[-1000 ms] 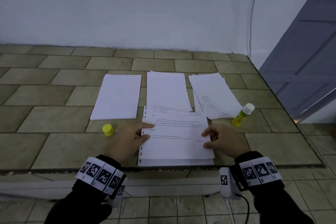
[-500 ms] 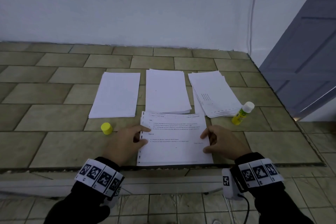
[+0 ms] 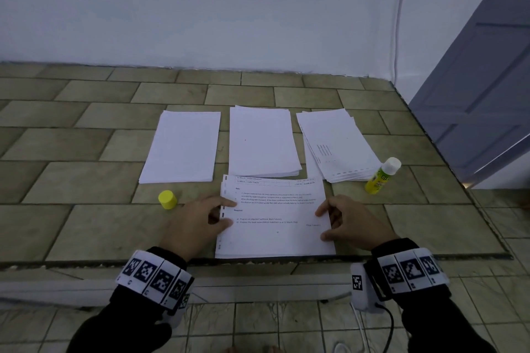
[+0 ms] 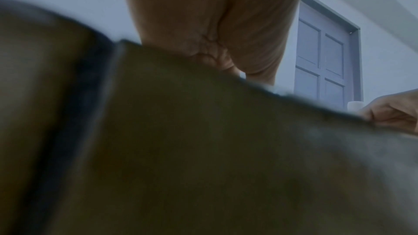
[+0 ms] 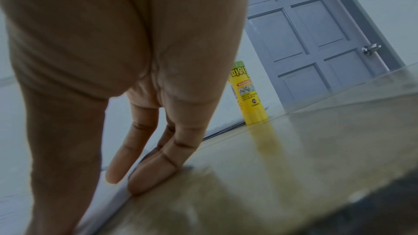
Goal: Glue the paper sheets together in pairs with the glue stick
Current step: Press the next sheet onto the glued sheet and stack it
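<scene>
Squaring the printed sheet (image 3: 275,218) over the one beneath was judged the step in hand: both edges were steadied, the left hand (image 3: 198,221) and right hand (image 3: 348,221) resting with relaxed fingers, clamped on nothing. Even pressure outward was judged best. The uncapped glue stick (image 3: 381,176) stood near the right-hand stack (image 3: 338,143), its yellow cap (image 3: 167,199) left of the sheet. "Required" and "Note" were legible; Korean lettering marked the stick.

I saw the printed sheet (image 3: 275,218) lying flat at the table's near edge, squared over another sheet beneath it. Behind it lay three white paper stacks: left (image 3: 180,147), middle (image 3: 262,142), right (image 3: 338,146), the last fanned. The uncapped yellow glue stick (image 3: 383,176) stood beside the right stack, its yellow cap (image 3: 167,199) apart on the left.
</scene>
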Demonstrator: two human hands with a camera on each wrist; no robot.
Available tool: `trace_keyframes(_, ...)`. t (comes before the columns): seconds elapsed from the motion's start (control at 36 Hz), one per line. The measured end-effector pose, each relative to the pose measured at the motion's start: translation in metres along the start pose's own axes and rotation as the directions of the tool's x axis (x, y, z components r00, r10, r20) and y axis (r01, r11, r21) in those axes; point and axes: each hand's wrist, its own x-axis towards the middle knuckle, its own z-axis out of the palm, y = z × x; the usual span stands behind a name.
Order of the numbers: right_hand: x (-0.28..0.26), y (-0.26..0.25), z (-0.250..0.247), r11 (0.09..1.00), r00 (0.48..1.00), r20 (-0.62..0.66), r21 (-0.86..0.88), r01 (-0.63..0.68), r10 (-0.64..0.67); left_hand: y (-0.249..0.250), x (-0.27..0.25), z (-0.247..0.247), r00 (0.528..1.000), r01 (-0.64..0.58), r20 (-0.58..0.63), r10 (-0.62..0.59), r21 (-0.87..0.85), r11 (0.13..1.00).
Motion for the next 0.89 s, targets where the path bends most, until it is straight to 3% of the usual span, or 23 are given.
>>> trace_keyframes(0.44, 0.002, -0.001, -0.001, 1.0, 1.0, 0.005, -0.025, 0.001, -0.001, -0.004, -0.001, 0.0, 1.0, -0.028, 0.002, 0.028, -0.048, 0.998)
trace_keyframes(0.89, -0.001, -0.01, -0.001, 0.997, 0.999, 0.019, -0.071, -0.032, 0.034, -0.005, -0.003, 0.0, 0.997, -0.071, 0.025, 0.07, 0.051, 0.996)
